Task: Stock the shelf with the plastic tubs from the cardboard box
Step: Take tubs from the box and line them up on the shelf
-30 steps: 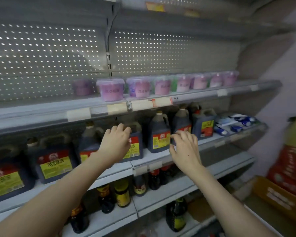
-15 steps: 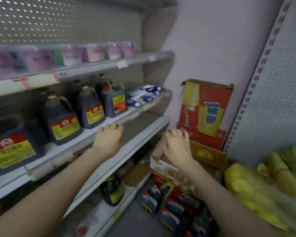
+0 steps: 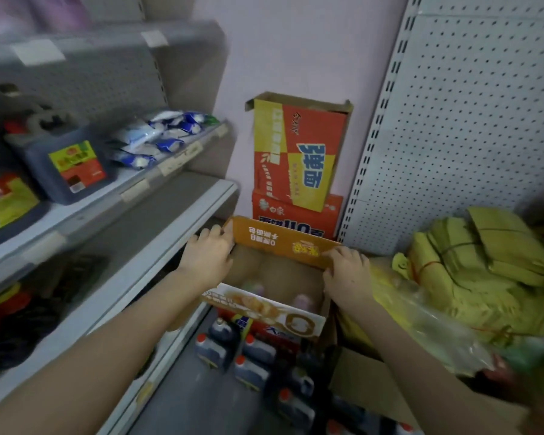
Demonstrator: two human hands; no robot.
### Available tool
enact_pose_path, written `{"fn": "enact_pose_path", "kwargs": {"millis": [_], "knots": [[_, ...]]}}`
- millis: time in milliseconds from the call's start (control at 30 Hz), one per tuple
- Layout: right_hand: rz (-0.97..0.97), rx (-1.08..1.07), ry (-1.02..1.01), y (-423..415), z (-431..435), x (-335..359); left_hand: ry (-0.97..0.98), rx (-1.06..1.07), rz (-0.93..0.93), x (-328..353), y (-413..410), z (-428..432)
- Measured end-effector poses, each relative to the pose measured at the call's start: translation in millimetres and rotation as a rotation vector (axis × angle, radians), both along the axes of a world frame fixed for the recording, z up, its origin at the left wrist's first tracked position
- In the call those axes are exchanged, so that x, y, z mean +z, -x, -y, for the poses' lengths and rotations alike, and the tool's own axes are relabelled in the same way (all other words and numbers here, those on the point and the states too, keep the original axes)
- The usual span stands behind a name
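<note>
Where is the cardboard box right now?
Head view, lower centre: the cardboard box sits between the shelf end and the yellow bundles, below the red noodle cartons, with left hand and right hand on its far flap.

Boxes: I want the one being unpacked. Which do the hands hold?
The open box in front: left hand and right hand hold its orange flap. The red boxes behind are untouched.

"弹面" on upright carton (image 3: 299, 152), "白象" on red carton (image 3: 296, 211) beneath, cardboard box (image 3: 280, 243) flap print unclear

Shop aisle: metal shelving (image 3: 145, 196) with price-tag strips, sauce jugs (image 3: 66, 161), stacked noodle cartons (image 3: 299, 152).
</note>
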State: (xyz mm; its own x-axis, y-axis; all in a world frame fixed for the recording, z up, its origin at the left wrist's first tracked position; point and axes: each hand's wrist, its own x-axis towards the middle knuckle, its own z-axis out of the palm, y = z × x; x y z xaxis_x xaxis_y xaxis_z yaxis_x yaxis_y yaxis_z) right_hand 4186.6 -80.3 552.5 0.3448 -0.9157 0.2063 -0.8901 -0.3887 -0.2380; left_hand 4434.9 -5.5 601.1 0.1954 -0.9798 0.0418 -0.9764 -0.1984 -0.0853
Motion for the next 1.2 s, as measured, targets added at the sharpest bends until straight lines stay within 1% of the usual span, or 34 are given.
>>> {"fn": "enact_pose_path", "kwargs": {"millis": [133, 200, 267, 367, 500, 633, 767, 833, 933, 1000, 1067, 1200], "knots": [[0.021, -0.038, -0.068, 8, 30, -31, -0.054, -0.046, -0.026, -33, 3, 40], [0.039, -0.016, -0.094, 8, 30, -37, -0.085, -0.046, -0.037, -39, 2, 44], [0.05, -0.054, -0.162, -5, 68, -75, -0.132, -0.061, -0.078, -77, -15, 94], [0.056, -0.069, -0.218, -8, 75, -88, -0.167, -0.08, -0.101, -92, -23, 109], [-0.016, -0.052, -0.383, -34, 108, -130, -0.276, -0.101, -0.114, -137, -54, 153], [-0.028, -0.072, -0.499, -50, 129, -169, -0.401, -0.132, -0.193, -183, -75, 184], [-0.063, -0.061, -0.585, -59, 142, -205, -0.54, -0.234, -0.284, -231, -88, 207], [-0.085, -0.058, -0.622, -61, 150, -220, -0.575, -0.287, -0.322, -253, -93, 217], [-0.201, -0.011, -0.71, -67, 164, -236, -0.625, -0.352, -0.416, -286, -102, 228], [-0.288, 0.055, -0.797, -71, 175, -243, -0.665, -0.346, -0.513, -301, -108, 237], [-0.362, 0.121, -0.85, -75, 184, -250, -0.7, -0.402, -0.494, -313, -112, 245], [-0.479, 0.206, -0.953, -79, 198, -270, -0.736, -0.596, -0.254, -334, -116, 260]]}}
